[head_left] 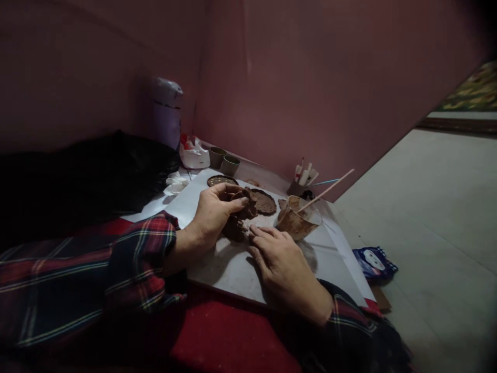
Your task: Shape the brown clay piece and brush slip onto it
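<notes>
The left hand [212, 212] grips brown clay [249, 205] between thumb and fingers, over the white board [209, 269]. The right hand [277, 254] lies just beside it, fingers together; whether that grip holds anything, I cannot tell. The clay looks soft and ragged, so too hard a pinch could tear it. An outward swing of the right hand might tip the bowl [291, 225], clear, round and brown-smeared, with its slim stick [326, 190] leaning out. Beyond the clay lies a rough, flat disc [266, 202]; farther back, a dark, speckled dish [222, 180].

No legible text, labels, or numbers
</notes>
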A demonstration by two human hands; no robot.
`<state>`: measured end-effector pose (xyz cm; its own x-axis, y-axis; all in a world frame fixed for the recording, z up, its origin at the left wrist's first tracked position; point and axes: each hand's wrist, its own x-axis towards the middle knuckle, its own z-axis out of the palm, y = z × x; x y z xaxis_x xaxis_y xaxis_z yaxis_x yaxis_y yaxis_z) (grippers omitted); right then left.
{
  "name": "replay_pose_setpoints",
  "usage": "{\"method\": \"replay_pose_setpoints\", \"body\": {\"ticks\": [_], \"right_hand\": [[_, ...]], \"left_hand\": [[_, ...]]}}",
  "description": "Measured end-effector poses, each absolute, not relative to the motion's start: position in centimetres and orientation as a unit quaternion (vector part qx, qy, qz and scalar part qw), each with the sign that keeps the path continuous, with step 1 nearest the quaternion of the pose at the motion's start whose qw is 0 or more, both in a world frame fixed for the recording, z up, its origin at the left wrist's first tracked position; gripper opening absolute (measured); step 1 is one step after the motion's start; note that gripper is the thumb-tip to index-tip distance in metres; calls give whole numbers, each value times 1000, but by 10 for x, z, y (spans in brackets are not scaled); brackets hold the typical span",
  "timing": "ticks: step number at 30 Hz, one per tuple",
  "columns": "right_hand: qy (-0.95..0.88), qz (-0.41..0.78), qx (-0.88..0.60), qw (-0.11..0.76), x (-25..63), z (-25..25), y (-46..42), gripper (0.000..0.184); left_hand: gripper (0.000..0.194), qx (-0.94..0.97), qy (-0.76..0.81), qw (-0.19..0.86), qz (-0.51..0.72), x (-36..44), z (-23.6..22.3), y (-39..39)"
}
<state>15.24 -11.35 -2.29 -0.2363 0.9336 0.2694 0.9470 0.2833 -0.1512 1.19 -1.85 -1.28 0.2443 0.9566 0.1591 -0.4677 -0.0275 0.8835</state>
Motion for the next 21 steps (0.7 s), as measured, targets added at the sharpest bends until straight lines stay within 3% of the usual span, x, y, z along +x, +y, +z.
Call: {"method": "replay_pose_setpoints", "body": {"ticks": [11,17,21], "right_hand": [[-715,36,-577,392,167,-43,-114,23],[-691,46,-588,418,161,-41,-111,17],[-660,33,-619,425,160,-41,-109,15]], "left_hand": [[24,502,263,646,512,9,-11,-20],[17,594,254,616,450,9,-11,-20],[16,684,243,542,424,9,-18,-19]]}}
